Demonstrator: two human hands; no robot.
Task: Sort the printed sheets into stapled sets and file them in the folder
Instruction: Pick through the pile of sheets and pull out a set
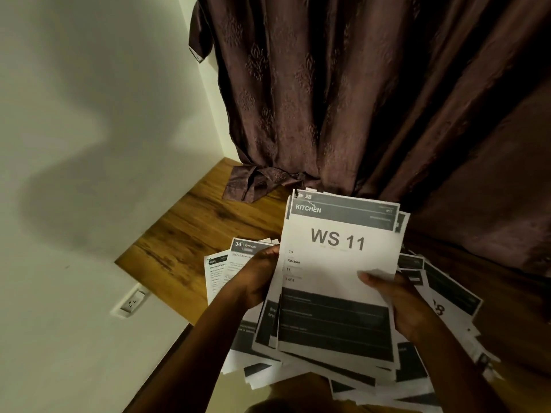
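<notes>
**Item: held stack of printed sheets, top page "WS 11"**

Location: the held stack (340,263) is lifted above the desk (190,234), directly over the loose spread of sheets (447,296) that fans out beneath it. Its long axis runs away from the person, header edge far, dark footer block near.

Grip: left hand (256,278) holds the stack's left edge at about mid-height, fingers curled round behind the paper. Right hand (399,302) grips the right edge lower down, thumb pressed flat on the top page, other fingers hidden behind. Both hands are clamped on the stack; neither is free.

Top page: reads "KITCHEN", "2B", "1 of 2" (so a partner page likely belongs with it).

Relation for the next move: the right thumb already lies on the top sheet, so the right hand is better placed to peel it off sideways.

Also present: a curtain (357,99) behind the desk, a wall socket (132,302) left of it. No stapler or folder in view.
</notes>
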